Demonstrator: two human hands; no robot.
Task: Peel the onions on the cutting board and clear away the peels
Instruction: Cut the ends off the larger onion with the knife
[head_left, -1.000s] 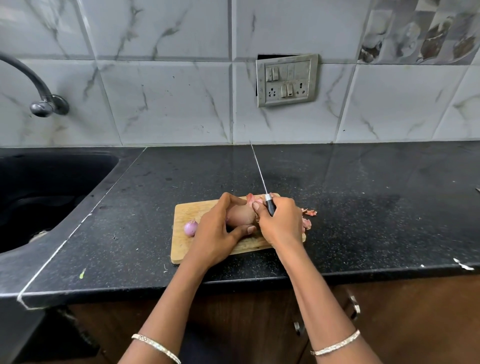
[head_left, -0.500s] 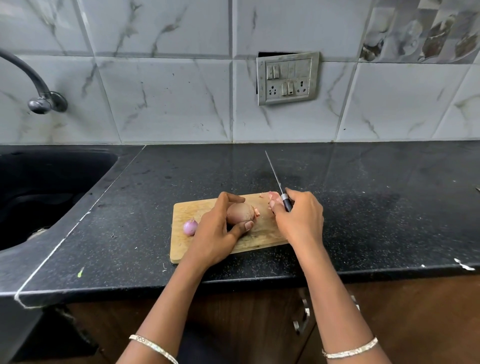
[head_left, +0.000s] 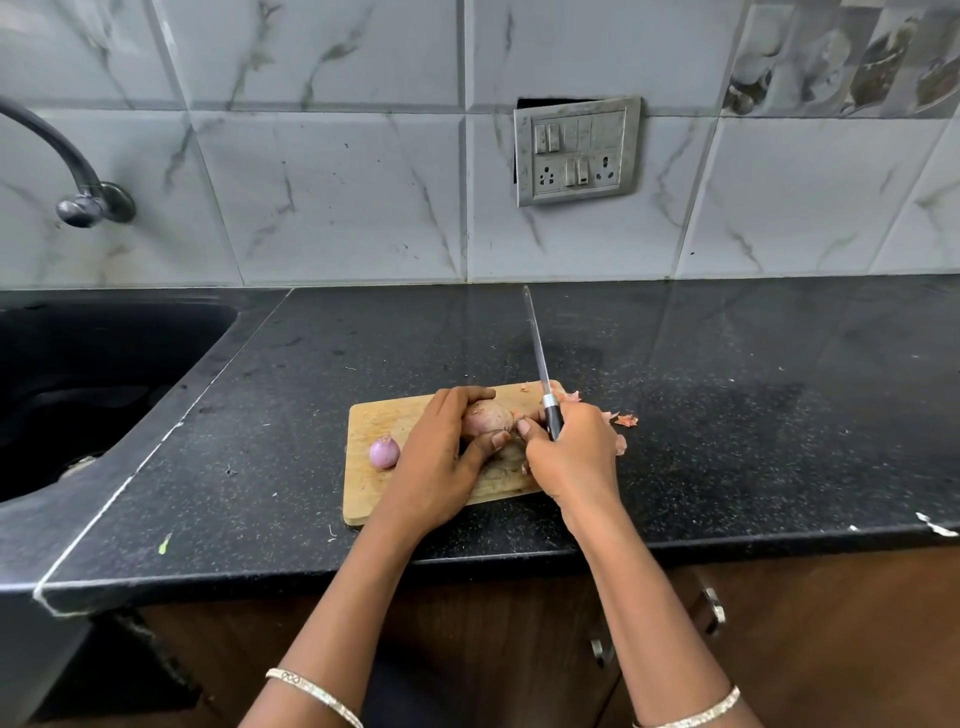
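Observation:
A wooden cutting board (head_left: 374, 415) lies on the black counter. My left hand (head_left: 436, 457) grips a pale brown onion (head_left: 485, 417) above the board, fingers over its top and thumb under it. My right hand (head_left: 569, 452) holds a knife (head_left: 540, 364) by its black handle, blade pointing away toward the wall, and its thumb touches the onion's right end. A small purple peeled onion (head_left: 384, 452) sits on the board's left part. Pink peel scraps (head_left: 621, 420) lie on the counter just right of the board.
A black sink (head_left: 78, 395) is set into the counter at the left, with a tap (head_left: 78, 171) above it. A switch and socket plate (head_left: 576, 150) is on the tiled wall. The counter's front edge (head_left: 467, 561) runs close below the board.
My right hand with the knife moved away to the right, then came back against the onion. The left hand kept holding the onion in place.

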